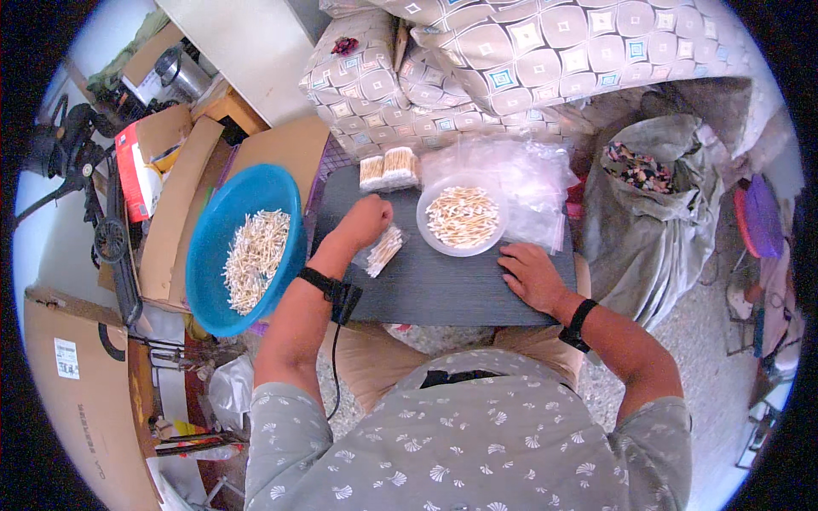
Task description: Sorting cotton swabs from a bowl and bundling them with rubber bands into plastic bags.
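My left hand (365, 223) is closed, its fingers curled over the left part of the table. Right beside and partly under it lies a small clear bag of cotton swabs (385, 250); whether the fingers pinch the bag is hidden. On the table's right side my right hand (533, 274) rests palm down with the fingers stretched out, holding nothing. Just beyond its fingertips stands a round white bowl (423, 228) filled with loose cotton swabs (463, 216). Several packed bundles of cotton swabs (389, 169) sit together at the table's far left edge.
Clear plastic bags (532, 175) are heaped behind and right of the bowl on the dark table (443, 294). A large blue basin (202, 281) of swabs stands left, by cardboard boxes (183, 200). A patterned sofa (545, 64) lies beyond; a grey sack (648, 221) stands right.
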Tool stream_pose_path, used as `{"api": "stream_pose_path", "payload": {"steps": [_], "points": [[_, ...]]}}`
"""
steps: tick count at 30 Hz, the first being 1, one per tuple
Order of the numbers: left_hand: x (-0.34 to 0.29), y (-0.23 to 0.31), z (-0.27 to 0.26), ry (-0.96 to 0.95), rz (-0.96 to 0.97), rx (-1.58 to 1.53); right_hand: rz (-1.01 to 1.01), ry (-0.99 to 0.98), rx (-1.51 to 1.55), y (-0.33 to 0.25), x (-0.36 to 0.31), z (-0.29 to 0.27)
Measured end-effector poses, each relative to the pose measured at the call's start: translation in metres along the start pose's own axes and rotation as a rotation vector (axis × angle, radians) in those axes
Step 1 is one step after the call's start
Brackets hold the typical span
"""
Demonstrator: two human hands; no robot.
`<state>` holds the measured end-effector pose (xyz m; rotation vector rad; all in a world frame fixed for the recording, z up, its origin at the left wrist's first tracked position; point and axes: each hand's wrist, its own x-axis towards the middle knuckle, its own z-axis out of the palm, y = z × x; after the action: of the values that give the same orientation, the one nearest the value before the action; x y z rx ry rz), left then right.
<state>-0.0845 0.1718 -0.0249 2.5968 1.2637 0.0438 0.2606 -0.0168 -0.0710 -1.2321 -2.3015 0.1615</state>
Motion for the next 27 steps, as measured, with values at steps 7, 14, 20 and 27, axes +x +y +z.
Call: {"api": "stream_pose_path", "payload": {"steps": [7, 14, 20, 27], "points": [[0.003, 0.035, -0.008, 0.311, 0.196, -0.149, -0.01, 0.015, 0.003, 0.0, 0.0, 0.001], [0.029, 0.083, -0.007, 0.235, 0.154, -0.271, 0.006, 0.007, 0.007, 0.001, 0.001, -0.001], [0.039, 0.1, 0.0, 0.244, 0.144, -0.064, -0.003, 0.007, 0.012, 0.003, 0.001, -0.001], [0.044, 0.1, 0.01, 0.228, 0.078, 0.028, -0.003, 0.018, 0.008, 0.003, 0.0, 0.0]]}}
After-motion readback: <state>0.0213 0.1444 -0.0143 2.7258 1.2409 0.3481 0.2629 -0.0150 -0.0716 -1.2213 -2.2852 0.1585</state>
